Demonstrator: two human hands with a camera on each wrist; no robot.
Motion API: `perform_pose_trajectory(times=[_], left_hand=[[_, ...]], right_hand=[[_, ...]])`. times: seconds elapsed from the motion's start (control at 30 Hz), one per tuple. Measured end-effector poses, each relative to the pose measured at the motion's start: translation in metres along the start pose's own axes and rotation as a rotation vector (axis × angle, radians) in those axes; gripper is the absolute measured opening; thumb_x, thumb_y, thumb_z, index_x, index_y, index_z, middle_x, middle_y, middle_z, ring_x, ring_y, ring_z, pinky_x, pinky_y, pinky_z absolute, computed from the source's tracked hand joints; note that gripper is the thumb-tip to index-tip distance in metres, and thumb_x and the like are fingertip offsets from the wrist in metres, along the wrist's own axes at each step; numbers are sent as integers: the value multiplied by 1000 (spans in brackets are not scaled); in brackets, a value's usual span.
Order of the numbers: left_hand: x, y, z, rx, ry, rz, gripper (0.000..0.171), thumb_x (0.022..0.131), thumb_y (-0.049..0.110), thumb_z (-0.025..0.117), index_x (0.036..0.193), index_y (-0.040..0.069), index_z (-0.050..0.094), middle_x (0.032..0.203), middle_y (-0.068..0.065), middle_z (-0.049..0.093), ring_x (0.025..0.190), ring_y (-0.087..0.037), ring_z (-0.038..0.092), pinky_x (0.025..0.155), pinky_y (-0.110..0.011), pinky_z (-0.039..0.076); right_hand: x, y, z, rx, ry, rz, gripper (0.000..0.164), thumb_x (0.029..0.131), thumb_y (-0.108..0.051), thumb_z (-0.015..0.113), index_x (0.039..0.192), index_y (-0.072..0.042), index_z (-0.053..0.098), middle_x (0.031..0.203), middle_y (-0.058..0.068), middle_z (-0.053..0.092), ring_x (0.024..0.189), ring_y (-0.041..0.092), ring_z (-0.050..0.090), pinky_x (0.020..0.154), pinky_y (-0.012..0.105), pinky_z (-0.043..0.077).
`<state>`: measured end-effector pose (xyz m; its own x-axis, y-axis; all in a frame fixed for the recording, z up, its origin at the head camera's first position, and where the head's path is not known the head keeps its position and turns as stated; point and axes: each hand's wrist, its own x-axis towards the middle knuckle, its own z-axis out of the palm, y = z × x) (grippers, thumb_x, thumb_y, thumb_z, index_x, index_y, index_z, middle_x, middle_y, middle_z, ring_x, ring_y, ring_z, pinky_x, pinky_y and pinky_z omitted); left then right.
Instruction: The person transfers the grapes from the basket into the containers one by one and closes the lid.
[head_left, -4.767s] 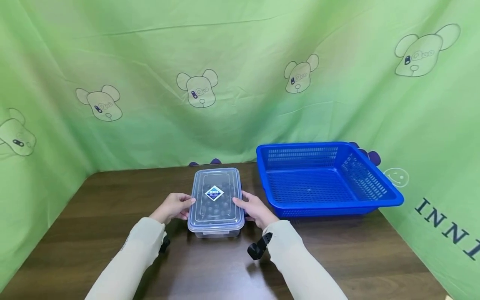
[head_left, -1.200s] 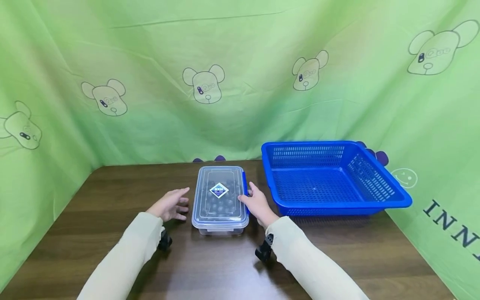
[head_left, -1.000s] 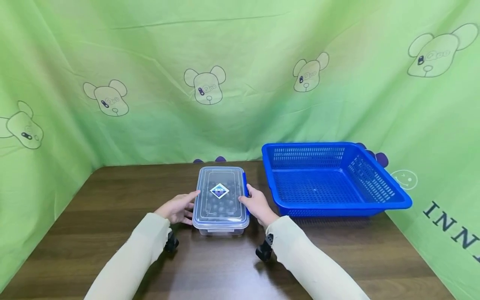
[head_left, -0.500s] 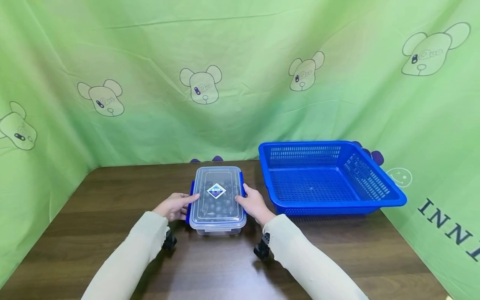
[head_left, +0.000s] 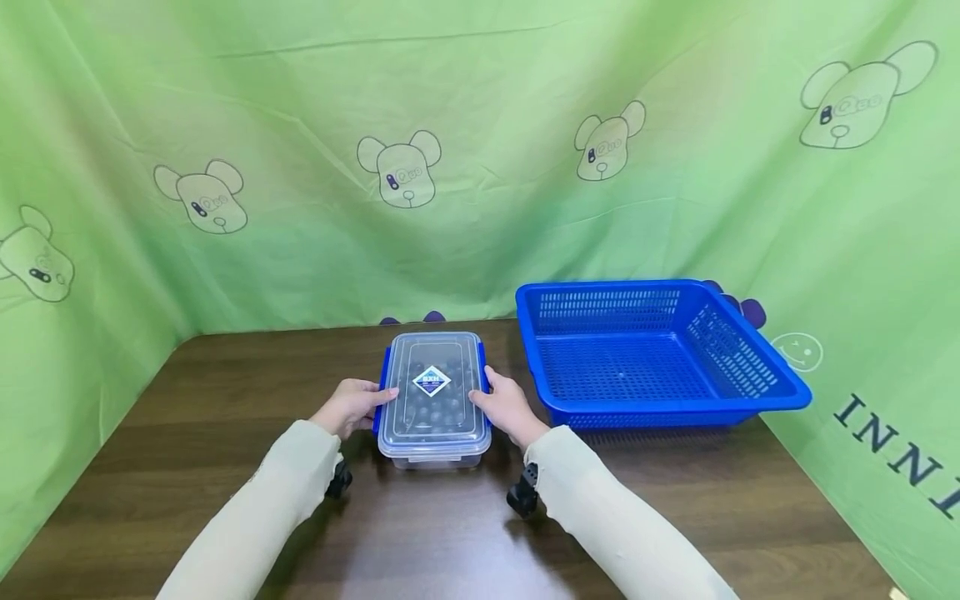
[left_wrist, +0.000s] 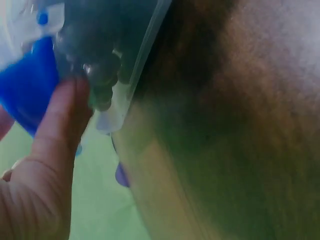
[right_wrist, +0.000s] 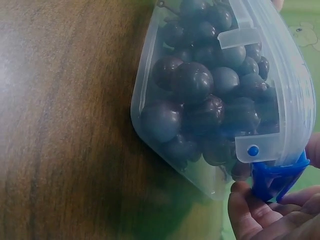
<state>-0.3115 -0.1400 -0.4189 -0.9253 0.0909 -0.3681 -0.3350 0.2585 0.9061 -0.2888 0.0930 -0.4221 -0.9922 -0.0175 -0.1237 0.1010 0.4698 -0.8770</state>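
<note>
A clear plastic food container (head_left: 431, 425) with a bluish lid and a diamond sticker stands on the wooden table in the head view. Dark round grapes (right_wrist: 192, 82) fill it. Its blue side latches, left (head_left: 384, 371) and right (head_left: 483, 357), stick out along both long sides. My left hand (head_left: 351, 406) holds the left side, thumb on the lid edge; in the left wrist view a finger lies against the wall beside the blue latch (left_wrist: 32, 85). My right hand (head_left: 512, 408) holds the other side, thumb on the lid, fingers at the swung-out latch (right_wrist: 275, 177).
A blue perforated plastic basket (head_left: 663, 408) stands at the right, close to the right hand. A green curtain (head_left: 480, 250) with bear prints hangs behind the table (head_left: 420, 533). Black wrist cameras are strapped below both hands.
The latches lay flat at first; the right one came out, then the left hand moved in and the left one came out. Since half a second ago the left latch sits closer to the lid.
</note>
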Motion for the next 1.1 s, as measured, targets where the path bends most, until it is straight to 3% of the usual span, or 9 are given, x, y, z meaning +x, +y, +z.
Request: perform_pose_trajectory(times=[0.17,0.3,0.5,0.73,0.83,1.1], left_hand=[[-5,-2,9,51,54,82,38,97,11,56,125,-15,54,100,-23,69,78,-21,69,75,-37,57],[-8,-1,14,129,86,147,38,98,11,54,127,-14,53,107,-26,66,84,-24,68,78,-38,56],[-8,-7,15,137,66,181,48,98,11,53,138,-13,39,119,-28,60,96,-29,66,87,-41,53],[-13,-16,15,134,26,254,65,96,7,55,145,-14,19,145,-30,35,129,-38,43,103,-46,38],[-15,-18,13,130,16,270,66,96,6,55,144,-17,16,148,-31,26,134,-39,35,105,-47,34],[-17,-18,12,137,8,278,65,96,4,54,144,-17,16,149,-30,22,137,-39,27,108,-47,28]], right_hand=[[0,5,4,24,9,-21,63,96,-13,54,147,8,25,148,26,33,134,36,37,108,47,32],[-2,8,7,77,20,-61,63,96,-12,51,147,10,20,151,25,25,138,35,28,111,47,26],[-3,11,11,69,19,-92,66,98,-15,51,148,10,16,154,24,18,142,35,18,114,46,19],[-4,12,15,88,21,-115,63,100,-11,46,147,12,12,155,27,13,143,37,11,115,47,13],[-5,11,15,82,19,-119,62,100,-11,45,147,12,12,155,27,12,143,37,10,115,47,12],[-5,11,16,38,45,-157,61,99,-11,44,146,15,15,153,30,15,142,40,14,115,48,14]])
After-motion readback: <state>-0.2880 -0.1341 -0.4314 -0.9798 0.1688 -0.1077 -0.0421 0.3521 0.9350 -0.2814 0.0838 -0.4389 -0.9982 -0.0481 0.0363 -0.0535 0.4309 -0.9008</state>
